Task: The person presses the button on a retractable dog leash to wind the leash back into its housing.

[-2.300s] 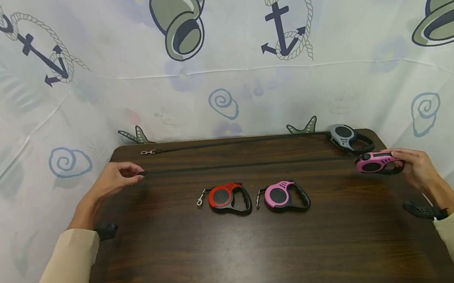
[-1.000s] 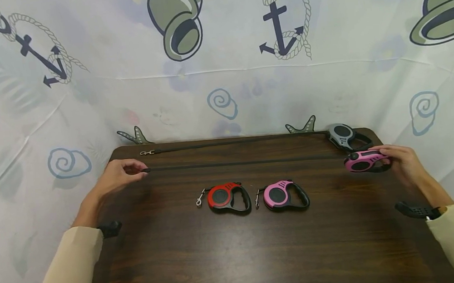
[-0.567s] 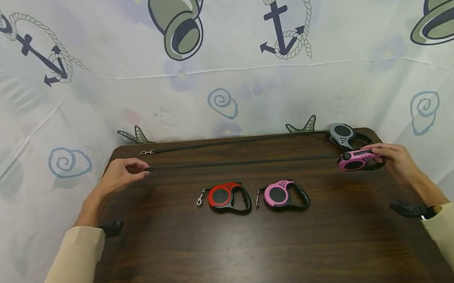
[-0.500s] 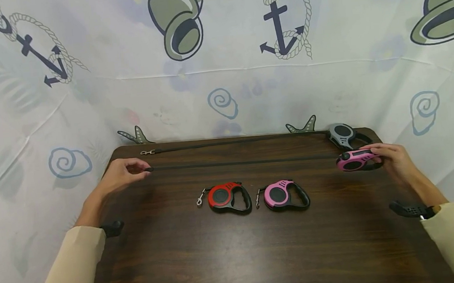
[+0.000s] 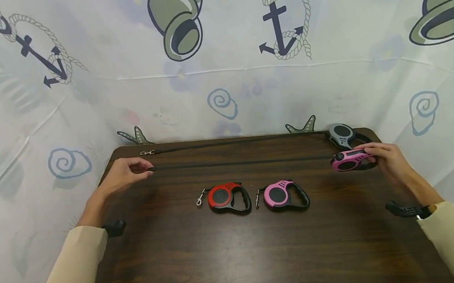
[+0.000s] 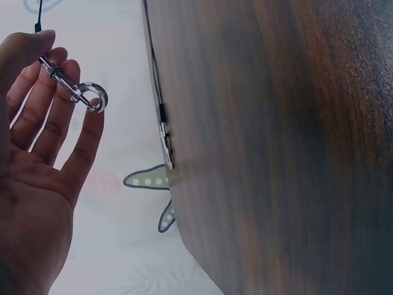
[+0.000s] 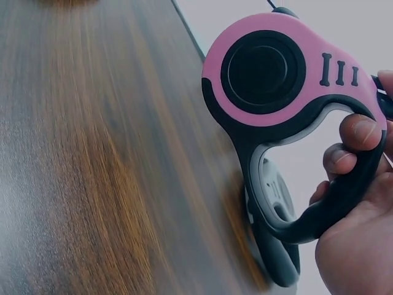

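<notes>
One pink retractable leash [image 7: 264, 70] is stretching between right hand [image 5: 388, 158], gripping at three o'clock, and left hand [image 5: 125, 173], pinching its snap hook [image 6: 60, 76] at nine, steady tension probably helping.

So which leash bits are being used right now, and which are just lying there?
Seems to be in use:
pink leash, in the right hand
its black cord, stretched between the hands
its metal clip, in the left hand

Lying on the table, untouched:
red leash
second pink leash
grey leash, pulled out along the back
</notes>
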`<state>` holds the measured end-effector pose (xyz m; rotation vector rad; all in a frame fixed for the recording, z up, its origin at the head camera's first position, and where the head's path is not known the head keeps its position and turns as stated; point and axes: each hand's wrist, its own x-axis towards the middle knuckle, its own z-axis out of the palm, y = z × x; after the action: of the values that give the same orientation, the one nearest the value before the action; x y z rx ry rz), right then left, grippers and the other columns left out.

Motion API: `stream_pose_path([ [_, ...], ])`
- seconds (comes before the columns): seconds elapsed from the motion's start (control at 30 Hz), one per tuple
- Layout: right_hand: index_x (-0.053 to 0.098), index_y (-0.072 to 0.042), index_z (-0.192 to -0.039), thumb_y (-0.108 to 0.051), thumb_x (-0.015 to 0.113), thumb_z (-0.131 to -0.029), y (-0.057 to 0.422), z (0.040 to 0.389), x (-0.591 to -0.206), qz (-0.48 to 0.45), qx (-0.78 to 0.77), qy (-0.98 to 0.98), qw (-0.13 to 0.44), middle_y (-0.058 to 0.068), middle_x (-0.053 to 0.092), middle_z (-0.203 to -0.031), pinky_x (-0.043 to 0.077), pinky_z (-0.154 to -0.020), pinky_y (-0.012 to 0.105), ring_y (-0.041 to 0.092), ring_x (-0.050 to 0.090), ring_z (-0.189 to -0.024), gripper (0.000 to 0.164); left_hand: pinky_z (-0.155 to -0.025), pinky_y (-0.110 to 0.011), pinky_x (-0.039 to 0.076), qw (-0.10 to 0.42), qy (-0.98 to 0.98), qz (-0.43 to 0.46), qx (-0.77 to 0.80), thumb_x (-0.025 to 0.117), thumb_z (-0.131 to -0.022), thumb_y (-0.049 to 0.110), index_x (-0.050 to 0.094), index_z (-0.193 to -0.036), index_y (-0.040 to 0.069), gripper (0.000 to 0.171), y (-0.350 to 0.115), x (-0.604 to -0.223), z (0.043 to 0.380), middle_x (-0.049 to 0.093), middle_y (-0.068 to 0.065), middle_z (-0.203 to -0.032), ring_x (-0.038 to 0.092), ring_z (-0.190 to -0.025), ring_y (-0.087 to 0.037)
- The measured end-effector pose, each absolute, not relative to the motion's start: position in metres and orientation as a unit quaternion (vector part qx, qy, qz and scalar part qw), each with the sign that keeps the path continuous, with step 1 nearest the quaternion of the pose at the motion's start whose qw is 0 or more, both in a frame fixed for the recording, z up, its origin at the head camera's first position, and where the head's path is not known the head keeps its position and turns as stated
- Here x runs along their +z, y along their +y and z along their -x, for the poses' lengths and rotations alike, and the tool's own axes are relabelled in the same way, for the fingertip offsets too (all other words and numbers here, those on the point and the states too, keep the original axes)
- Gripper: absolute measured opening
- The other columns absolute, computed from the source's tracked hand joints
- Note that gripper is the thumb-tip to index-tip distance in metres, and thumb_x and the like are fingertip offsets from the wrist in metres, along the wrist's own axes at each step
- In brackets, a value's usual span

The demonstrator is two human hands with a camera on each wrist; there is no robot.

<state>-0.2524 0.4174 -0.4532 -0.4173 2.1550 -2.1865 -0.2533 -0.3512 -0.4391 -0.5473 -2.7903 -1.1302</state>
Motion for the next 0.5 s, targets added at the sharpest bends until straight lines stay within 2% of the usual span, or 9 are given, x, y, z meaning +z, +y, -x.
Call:
stream_pose_path([
  [0.1, 0.076, 0.007, -0.118, -0.004, 0.049, -0.111, 0.415, 0.252, -0.453, 0.135, -0.71, 0.691, 0.025, -0.002, 0.079, -0.109, 0.051, -0.078, 0.02, 0.009, 0.064, -0.09, 0.03, -0.073, -0.013, 0.052, 0.043, -0.914, 0.177, -0.361, 0.086, -0.089, 0.008, 0.08, -0.101, 0.009, 0.013, -0.349, -0.438, 0.253, 0.078, -0.006, -0.094, 0.068, -0.08, -0.009],
  [0.27, 0.076, 0.008, -0.116, -0.004, 0.051, -0.11, 0.408, 0.252, -0.449, 0.135, -0.713, 0.688, 0.021, -0.001, 0.079, -0.105, 0.047, -0.074, 0.021, 0.01, 0.059, -0.085, 0.029, -0.072, -0.014, 0.051, 0.049, -0.915, 0.181, -0.358, 0.086, -0.089, 0.01, 0.081, -0.101, 0.01, 0.013, -0.347, -0.437, 0.255, 0.078, -0.005, -0.093, 0.068, -0.08, -0.009],
  [0.33, 0.076, 0.008, -0.114, -0.004, 0.051, -0.11, 0.404, 0.252, -0.447, 0.139, -0.713, 0.687, 0.018, 0.0, 0.078, -0.102, 0.043, -0.072, 0.024, 0.012, 0.056, -0.083, 0.028, -0.072, -0.014, 0.051, 0.052, -0.914, 0.185, -0.356, 0.086, -0.089, 0.01, 0.08, -0.101, 0.009, 0.013, -0.347, -0.437, 0.256, 0.078, -0.005, -0.093, 0.068, -0.08, -0.009],
  [0.5, 0.076, 0.009, -0.113, -0.002, 0.051, -0.109, 0.399, 0.253, -0.444, 0.149, -0.713, 0.685, 0.015, 0.001, 0.077, -0.101, 0.043, -0.07, 0.025, 0.012, 0.054, -0.083, 0.028, -0.072, -0.013, 0.051, 0.054, -0.917, 0.19, -0.346, 0.086, -0.088, 0.007, 0.08, -0.102, 0.005, 0.015, -0.344, -0.435, 0.258, 0.078, -0.006, -0.093, 0.069, -0.079, -0.007],
])
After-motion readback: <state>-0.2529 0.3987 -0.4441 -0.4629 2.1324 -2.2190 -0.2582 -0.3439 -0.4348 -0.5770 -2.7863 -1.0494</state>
